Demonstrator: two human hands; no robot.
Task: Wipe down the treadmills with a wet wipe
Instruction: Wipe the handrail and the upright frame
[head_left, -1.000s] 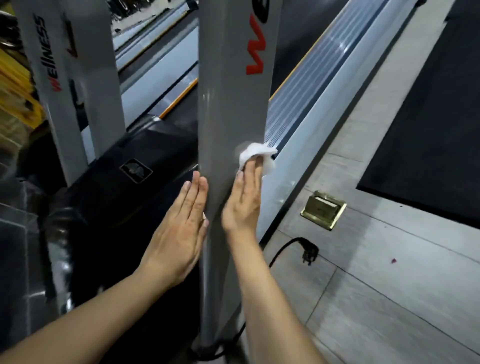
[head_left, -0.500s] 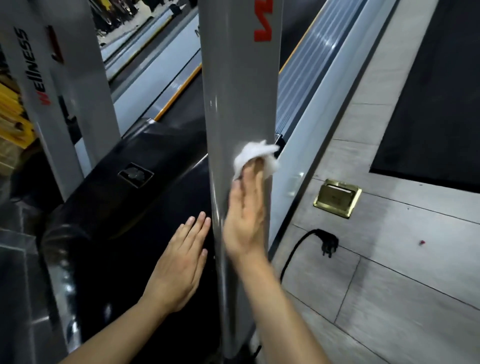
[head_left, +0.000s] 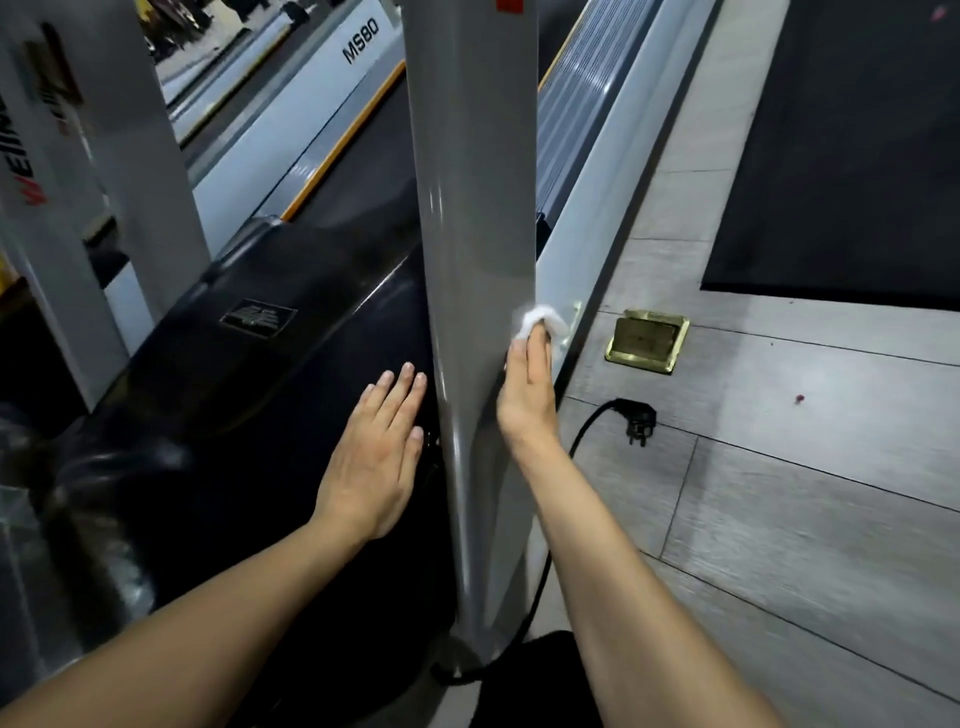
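Since half a second ago, the right hand (head_left: 527, 389) has slid from the front face of the grey post (head_left: 470, 234) to its right edge, pressing the white wipe (head_left: 540, 319) there under flat fingers. Left of the post, the left hand (head_left: 376, 457) lies open and empty, fingers together, on the black motor cover (head_left: 249, 374). Right of the post, on the tiled floor (head_left: 779, 467), lie a black plug (head_left: 636, 418) and a brass floor socket (head_left: 647, 340).
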